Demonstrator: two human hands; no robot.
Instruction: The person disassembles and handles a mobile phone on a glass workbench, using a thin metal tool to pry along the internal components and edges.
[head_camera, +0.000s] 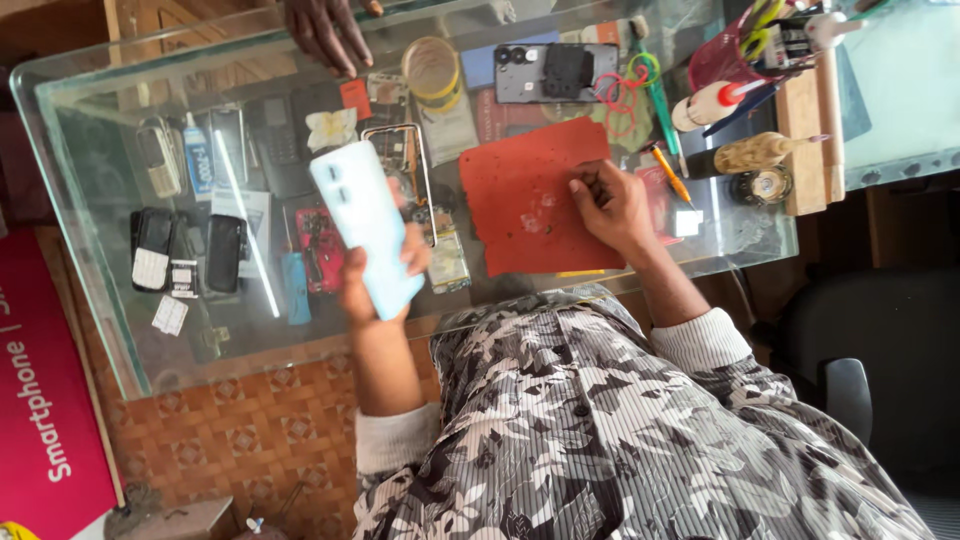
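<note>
Glass counter (120, 330) over patterned floor (240, 420) carries red mat (520, 200).

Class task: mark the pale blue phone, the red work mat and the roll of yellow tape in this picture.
pale blue phone (362, 225), head view, middle of its back.
red work mat (520, 180), head view, bare upper part.
roll of yellow tape (433, 70), head view, its top face.

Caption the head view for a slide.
Left hand holds a pale blue phone above a glass table; right hand rests on a red mat.
</note>
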